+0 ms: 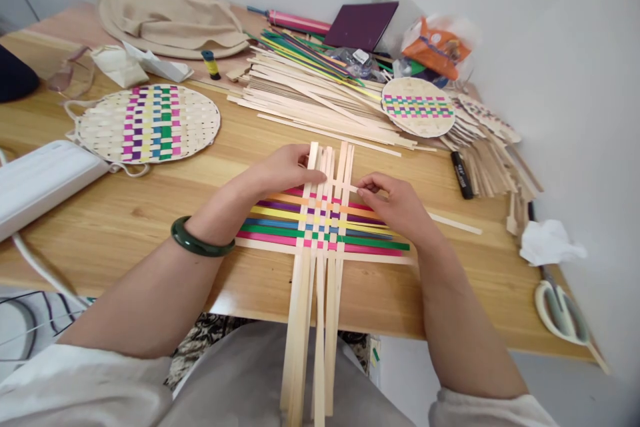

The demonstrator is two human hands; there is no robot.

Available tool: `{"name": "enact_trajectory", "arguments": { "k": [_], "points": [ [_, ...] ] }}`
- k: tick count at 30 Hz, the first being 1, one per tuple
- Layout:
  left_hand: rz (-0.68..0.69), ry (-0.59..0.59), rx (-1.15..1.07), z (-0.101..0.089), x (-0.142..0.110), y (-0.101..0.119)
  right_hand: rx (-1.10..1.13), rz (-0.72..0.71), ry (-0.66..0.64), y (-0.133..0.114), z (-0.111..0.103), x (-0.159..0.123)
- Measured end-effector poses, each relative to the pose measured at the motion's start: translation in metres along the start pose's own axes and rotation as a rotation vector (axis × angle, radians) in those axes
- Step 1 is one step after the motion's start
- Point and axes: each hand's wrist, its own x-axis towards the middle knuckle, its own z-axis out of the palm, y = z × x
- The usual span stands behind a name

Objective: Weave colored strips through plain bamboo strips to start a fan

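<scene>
A half-woven mat [323, 221] lies on the wooden table [125, 213] in front of me. Coloured horizontal strips cross several plain bamboo strips [320, 307] that hang over the near edge. My left hand [287, 170] rests on the upper left of the weave, its fingers lying flat on the strips. On the right side my right hand [393, 203] has its fingers curled and pinching a plain horizontal strip [453, 222] that sticks out to the right. A green bangle [200, 242] circles my left wrist.
A finished oval woven mat [150, 121] lies at the left; a smaller round one [419, 107] sits at the back right beside a heap of loose strips [310, 90]. A black marker [462, 175], scissors [560, 310], crumpled tissue [549, 242], white box [43, 183] and beige bag [167, 13] surround them.
</scene>
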Motion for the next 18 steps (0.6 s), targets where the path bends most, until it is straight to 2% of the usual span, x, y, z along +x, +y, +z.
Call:
{"name": "enact_trajectory", "arguments": {
  "k": [3,8,14,18],
  "points": [
    [-0.048,-0.051,-0.121,-0.0008,0.0011,-0.002,0.011,0.007,0.02,-0.0014,0.0001,-0.0002],
    [-0.069,-0.045,-0.095,0.0031,0.0028,-0.0078,0.009,0.011,0.003,0.0003,-0.0002,-0.0005],
    [-0.148,-0.069,-0.4,0.0045,0.0025,-0.0065,0.018,0.024,0.015,0.002,-0.0003,0.0001],
    [-0.195,-0.081,-0.503,0.0034,0.002,-0.0051,0.021,0.016,0.038,0.0011,-0.0012,0.0003]
  ]
}}
